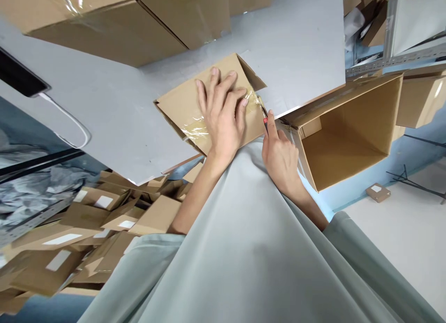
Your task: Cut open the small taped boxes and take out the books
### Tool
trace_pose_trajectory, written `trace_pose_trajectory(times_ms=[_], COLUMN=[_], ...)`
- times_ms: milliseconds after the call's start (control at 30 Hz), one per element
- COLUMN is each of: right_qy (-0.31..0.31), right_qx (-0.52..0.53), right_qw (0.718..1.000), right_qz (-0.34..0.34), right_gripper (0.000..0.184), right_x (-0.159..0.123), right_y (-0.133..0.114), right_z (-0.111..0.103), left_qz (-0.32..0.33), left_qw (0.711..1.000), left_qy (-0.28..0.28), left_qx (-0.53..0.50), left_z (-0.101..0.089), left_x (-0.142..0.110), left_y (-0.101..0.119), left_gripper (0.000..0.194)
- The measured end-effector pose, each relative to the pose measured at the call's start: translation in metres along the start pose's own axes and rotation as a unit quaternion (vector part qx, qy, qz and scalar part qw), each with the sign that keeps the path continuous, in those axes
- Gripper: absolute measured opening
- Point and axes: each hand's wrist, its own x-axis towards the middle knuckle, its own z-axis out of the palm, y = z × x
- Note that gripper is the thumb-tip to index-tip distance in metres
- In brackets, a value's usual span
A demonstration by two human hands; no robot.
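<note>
A brown cardboard box (184,98) lies on the grey table, with clear packing tape (195,129) running across its face. Fingers spread, my left hand (225,112) presses flat on that face. My right hand (279,153) is closed around a red and black cutter (265,122), the index finger stretched along it. The cutter's tip meets the taped right edge of the box. Most of its handle is hidden in my palm.
Larger cardboard boxes (104,33) stand along the table's (296,44) back. A phone (21,74) with a white cable lies at left. An open empty carton (348,137) is beside the table at right. Several labelled parcels (87,221) are piled below left.
</note>
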Motion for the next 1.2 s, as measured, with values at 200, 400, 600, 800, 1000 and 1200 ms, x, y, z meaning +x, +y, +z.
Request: trace_pose_trajectory(times_ms=[200, 400, 600, 800, 1000, 1200], right_qy=[0.004, -0.011, -0.003, 0.003, 0.163, 0.089], right_qx=[0.02, 0.019, -0.001, 0.048, 0.252, 0.448], right_qw=[1.0, 1.0, 1.0, 0.998, 0.953, 0.889], right_qz=[0.001, 0.001, -0.004, -0.027, -0.03, -0.017], right_gripper=[0.086, 0.085, 0.089, 0.07, 0.054, 0.036], right_x=[-0.006, 0.0, 0.015, 0.008, 0.042, 0.195], right_y=[0.0, 0.0, -0.005, 0.004, 0.053, 0.072], right_z=[-0.007, -0.014, -0.021, -0.029, -0.009, 0.066], left_qz=[-0.001, -0.005, -0.001, 0.005, -0.002, -0.057], left_qw=[0.999, 1.0, 1.0, 1.0, 1.0, 0.992], left_qy=[-0.012, -0.007, -0.013, -0.002, 0.024, 0.107], left_qx=[-0.034, -0.011, 0.002, 0.019, 0.011, 0.043], left_z=[0.0, -0.002, 0.002, -0.007, -0.027, -0.049], left_x=[-0.003, -0.005, -0.002, 0.003, 0.003, -0.036], left_y=[-0.004, 0.003, 0.002, 0.003, -0.006, -0.027], left_gripper=[0.065, 0.057, 0.064, 0.067, 0.077, 0.065])
